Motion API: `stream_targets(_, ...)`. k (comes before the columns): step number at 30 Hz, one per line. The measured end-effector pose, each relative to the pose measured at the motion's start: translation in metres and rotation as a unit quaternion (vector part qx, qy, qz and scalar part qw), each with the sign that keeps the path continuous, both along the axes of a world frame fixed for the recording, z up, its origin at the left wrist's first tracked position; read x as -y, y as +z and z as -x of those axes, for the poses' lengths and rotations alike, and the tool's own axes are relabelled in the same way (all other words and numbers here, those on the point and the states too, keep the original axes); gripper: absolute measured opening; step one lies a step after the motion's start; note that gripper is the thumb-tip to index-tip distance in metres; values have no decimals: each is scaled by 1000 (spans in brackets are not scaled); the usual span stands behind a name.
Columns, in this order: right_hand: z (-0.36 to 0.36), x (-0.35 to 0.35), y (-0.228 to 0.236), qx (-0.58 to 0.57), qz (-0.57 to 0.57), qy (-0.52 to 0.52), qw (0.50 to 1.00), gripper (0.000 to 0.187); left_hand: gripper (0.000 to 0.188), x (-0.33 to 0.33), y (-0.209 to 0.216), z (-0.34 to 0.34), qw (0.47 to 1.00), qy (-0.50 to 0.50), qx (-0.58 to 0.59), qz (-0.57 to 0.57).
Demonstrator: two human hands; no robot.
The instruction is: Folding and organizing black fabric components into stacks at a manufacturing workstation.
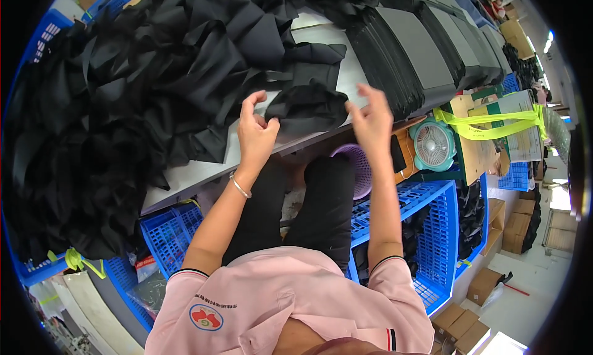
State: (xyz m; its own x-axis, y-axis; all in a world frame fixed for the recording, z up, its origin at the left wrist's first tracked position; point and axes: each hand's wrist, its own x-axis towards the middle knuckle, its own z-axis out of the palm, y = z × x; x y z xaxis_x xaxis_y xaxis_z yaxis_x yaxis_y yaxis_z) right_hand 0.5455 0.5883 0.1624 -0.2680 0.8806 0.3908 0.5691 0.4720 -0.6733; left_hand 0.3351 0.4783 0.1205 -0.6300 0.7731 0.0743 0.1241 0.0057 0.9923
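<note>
A small folded black cloth piece [307, 112] lies at the table's near edge, between my two hands. My left hand [255, 135] is at its left end, thumb and forefinger curved and apart. At its right end is my right hand [374, 121], slightly blurred, its fingers bent and spread. A fingertip there meets or nearly meets the cloth; I cannot tell which. Behind lies another flat black piece [316, 58]. A large loose heap of black cloth pieces [167, 64] covers the table's left side.
Neat stacks of flat black pieces [411, 49] stand on the white table [185, 177] at right. Below the edge are a purple basket [355, 169] and blue crates [441, 244]. A small teal fan [433, 143] sits right, near a yellow-green strap [488, 127]. Cardboard boxes [482, 286] lie beyond.
</note>
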Motion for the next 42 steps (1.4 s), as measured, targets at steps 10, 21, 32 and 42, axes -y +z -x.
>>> stream_targets(10, -75, -131, 84, 207, -85, -105, 969, 40, 43, 60, 20, -23, 989, -56, 116, -78)
stream_targets(21, -21, 53, 70, 100, -301, -75, 945, 12, 82, 76, 31, -55, 866, -347, 352, -78)
stream_targets(32, -30, 231, 17, -222, 363, 143, 894, 16, 85, 104, 8, -69, 739, -404, 527, -114)
stream_targets(42, -26, 235, 14, -48, 151, 9, 987, 29, 46, 113, 9, -69, 824, -266, 499, 39)
